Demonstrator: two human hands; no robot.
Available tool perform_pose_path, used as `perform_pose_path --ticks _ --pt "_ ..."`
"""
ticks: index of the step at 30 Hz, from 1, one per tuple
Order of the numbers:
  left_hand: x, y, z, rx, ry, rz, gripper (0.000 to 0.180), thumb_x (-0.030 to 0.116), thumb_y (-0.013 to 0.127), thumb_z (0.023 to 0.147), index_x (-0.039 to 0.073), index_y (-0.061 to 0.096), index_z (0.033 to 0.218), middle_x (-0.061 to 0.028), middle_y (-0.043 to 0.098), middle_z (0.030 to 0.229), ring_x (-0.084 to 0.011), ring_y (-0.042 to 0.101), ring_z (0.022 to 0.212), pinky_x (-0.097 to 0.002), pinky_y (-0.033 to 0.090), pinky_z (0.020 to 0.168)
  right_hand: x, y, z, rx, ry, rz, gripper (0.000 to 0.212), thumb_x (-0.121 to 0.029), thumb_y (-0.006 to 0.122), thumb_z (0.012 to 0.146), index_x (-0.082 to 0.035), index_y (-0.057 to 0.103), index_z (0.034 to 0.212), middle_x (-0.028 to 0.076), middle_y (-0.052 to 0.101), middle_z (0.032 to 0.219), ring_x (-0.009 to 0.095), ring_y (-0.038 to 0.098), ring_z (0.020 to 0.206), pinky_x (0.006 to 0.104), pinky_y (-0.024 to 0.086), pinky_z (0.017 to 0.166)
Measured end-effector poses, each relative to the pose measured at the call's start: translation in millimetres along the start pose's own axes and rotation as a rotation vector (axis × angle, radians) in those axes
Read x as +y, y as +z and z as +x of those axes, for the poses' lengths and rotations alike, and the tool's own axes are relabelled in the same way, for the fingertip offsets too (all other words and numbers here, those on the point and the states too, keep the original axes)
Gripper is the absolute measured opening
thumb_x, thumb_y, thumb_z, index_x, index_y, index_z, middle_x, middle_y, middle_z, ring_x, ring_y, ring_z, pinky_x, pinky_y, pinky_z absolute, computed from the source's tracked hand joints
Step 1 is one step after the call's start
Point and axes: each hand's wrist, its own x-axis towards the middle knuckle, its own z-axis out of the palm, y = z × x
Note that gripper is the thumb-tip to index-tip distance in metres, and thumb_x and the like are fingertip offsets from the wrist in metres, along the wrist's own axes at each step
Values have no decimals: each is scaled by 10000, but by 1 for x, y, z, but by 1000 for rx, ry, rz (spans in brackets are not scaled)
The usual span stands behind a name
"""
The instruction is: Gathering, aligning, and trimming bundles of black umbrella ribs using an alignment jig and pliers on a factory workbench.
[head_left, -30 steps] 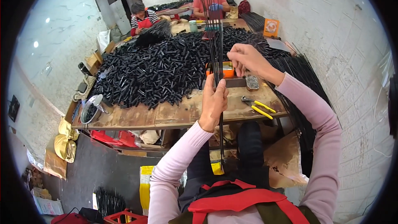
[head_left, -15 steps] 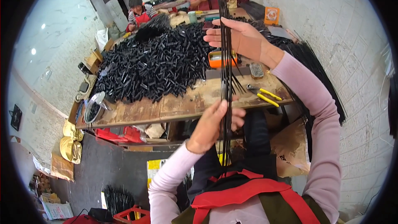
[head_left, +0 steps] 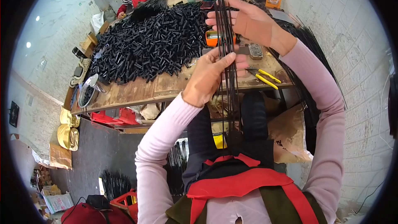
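A bundle of long thin black rods (head_left: pixel 225 31) stands upright in front of me, its lower ends hanging over my lap. My left hand (head_left: pixel 209 74) grips the bundle around its middle, thumb across the front and fingers behind, with their tips showing on the right side. Higher up, my right hand (head_left: pixel 251 23) lies against the rods with its fingers stretched out flat behind them and its thumb raised. Some rods fan slightly apart below my left hand.
A large heap of short black tubes (head_left: pixel 149 43) covers the wooden table (head_left: pixel 166 85). Yellow-handled pliers (head_left: pixel 267 79), an orange box (head_left: pixel 212 41) and a small clear box (head_left: pixel 255 51) lie at the right. Long black rods (head_left: pixel 319 62) hang over the right edge. Two people sit across the table.
My left hand has slid upward along the rods, nearer my right hand. The rods have spread apart a little at the lower end. My view has tilted downward.
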Motion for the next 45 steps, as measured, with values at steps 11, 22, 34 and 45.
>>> perform_pose_path --ticks 11,22,34,45 --pt "-20 -11 -26 10 -194 -31 328 190 462 1056 -45 538 1272 -169 671 1170 -236 689 1026 -359 582 852 29 4 -16 46 -8 -38 311 -153 528 1023 -7 525 1298 178 626 1257 294 618 1192 408 498 1033" --pt "-21 -11 -35 59 -110 9 254 186 520 1029 -42 585 1117 -138 688 994 -198 690 849 -299 569 762 37 21 -14 11 38 -42 378 -201 524 1028 15 492 1337 206 624 1245 309 625 1175 405 512 1026" --pt "-6 -16 -36 -76 -105 -188 421 259 422 1070 -74 459 1325 -218 597 1273 -297 623 1164 -428 529 998 25 21 -15 -100 94 41 382 -165 470 1045 31 451 1373 214 589 1295 327 573 1249 433 479 1067" --pt "0 -20 -30 6 -102 -83 380 209 437 1067 -85 482 1304 -198 633 1211 -257 647 1130 -382 537 985 37 26 -14 -113 134 -40 398 -187 543 1018 46 512 1338 199 608 1287 311 591 1230 411 469 1067"
